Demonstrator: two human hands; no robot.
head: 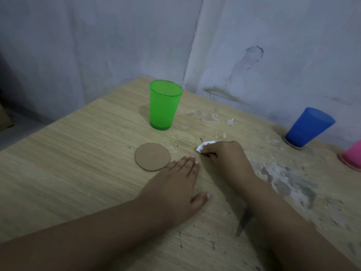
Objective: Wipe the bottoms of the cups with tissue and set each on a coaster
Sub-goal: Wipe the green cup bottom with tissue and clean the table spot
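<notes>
A green cup [164, 105] stands upright on the bare wooden table [68, 157], behind a round brown coaster [152, 156] that has nothing on it. At the right a blue cup [308, 127] stands on a coaster [293, 146], and a pink cup [352, 156] at the frame's edge stands on another. My left hand [175, 184] lies flat on the table, fingers together, fingertips just right of the empty coaster. My right hand [224, 155] is closed on a small white tissue [205, 146] pressed against the tabletop.
The table sits in a corner between two pale walls [273, 45]. Its right part is scuffed, with grey and white patches [289, 184] and flakes [205, 114]. The table's left edge drops to a dark floor area [19, 118].
</notes>
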